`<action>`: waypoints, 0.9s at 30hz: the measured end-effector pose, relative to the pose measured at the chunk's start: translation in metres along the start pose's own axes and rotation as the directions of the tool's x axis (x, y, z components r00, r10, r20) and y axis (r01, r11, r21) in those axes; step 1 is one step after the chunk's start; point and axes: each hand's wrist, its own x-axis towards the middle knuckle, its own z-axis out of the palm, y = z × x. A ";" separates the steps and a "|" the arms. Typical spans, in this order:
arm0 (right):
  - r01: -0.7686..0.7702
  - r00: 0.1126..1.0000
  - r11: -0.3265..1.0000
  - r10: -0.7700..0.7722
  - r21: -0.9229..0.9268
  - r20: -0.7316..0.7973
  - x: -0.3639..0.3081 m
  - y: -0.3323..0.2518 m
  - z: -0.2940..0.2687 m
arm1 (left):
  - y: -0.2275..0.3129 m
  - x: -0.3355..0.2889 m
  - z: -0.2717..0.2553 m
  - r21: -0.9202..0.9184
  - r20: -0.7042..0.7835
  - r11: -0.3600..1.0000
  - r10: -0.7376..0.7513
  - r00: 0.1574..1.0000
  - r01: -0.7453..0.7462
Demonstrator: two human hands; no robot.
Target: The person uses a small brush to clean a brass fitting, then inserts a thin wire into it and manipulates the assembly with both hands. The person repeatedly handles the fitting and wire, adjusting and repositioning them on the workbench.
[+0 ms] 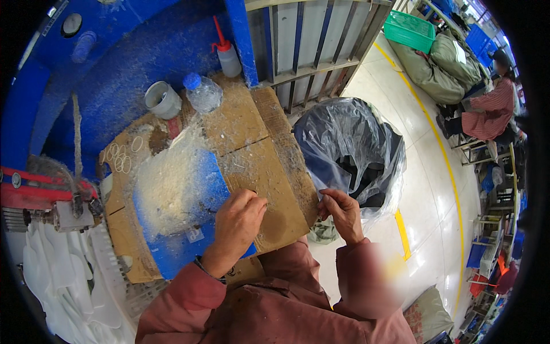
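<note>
My left hand (238, 223) rests with curled fingers on a sheet of brown cardboard (260, 155), next to a blue sheet (197, 235) covered in white shavings (169, 183). Whether it pinches something small I cannot tell. My right hand (342, 213) is at the cardboard's right edge, fingers pinched on the rim of the clear plastic liner of a bin (349, 149). Several thin white rings (122, 157) lie at the cardboard's left end.
A grey cup (162, 100), a clear bottle with a blue cap (201, 92) and a squeeze bottle with a red nozzle (228, 54) stand by the blue machine (114, 63). White gloves (63, 275) lie lower left. A seated person (490, 109) and green sacks (441, 66) are far right.
</note>
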 end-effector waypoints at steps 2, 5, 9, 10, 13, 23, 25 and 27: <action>0.014 1.000 1.000 -0.014 0.013 0.012 0.000 0.001 0.000 | 0.002 0.000 0.006 0.023 0.023 1.000 -0.021 1.000 0.021; 0.016 1.000 1.000 -0.016 0.012 0.010 -0.001 0.001 0.001 | 0.002 -0.001 0.011 0.070 0.054 0.997 -0.045 0.998 0.041; 0.013 1.000 1.000 -0.013 -0.004 0.014 0.000 0.000 0.002 | 0.002 -0.001 0.013 0.123 0.092 0.991 -0.063 0.994 0.052; 0.018 1.000 1.000 -0.018 -0.013 0.010 0.001 -0.001 0.002 | 0.002 -0.001 0.013 0.132 0.098 0.990 -0.070 0.993 0.056; 0.001 1.000 1.000 -0.001 -0.015 -0.001 0.001 -0.002 0.003 | 0.004 0.002 0.014 0.135 0.102 0.990 -0.052 0.993 0.038; 0.004 1.000 1.000 -0.004 -0.001 -0.012 0.001 -0.001 0.006 | 0.002 0.008 0.014 0.178 0.169 0.984 -0.060 0.984 0.030; 0.015 1.000 1.000 -0.015 -0.010 -0.009 0.001 -0.002 0.006 | 0.002 0.008 0.014 0.189 0.172 0.982 -0.046 0.984 0.013; -0.010 1.000 0.999 0.009 -0.050 -0.023 0.000 -0.006 0.008 | 0.002 0.008 0.014 0.178 0.164 0.984 -0.037 0.986 0.007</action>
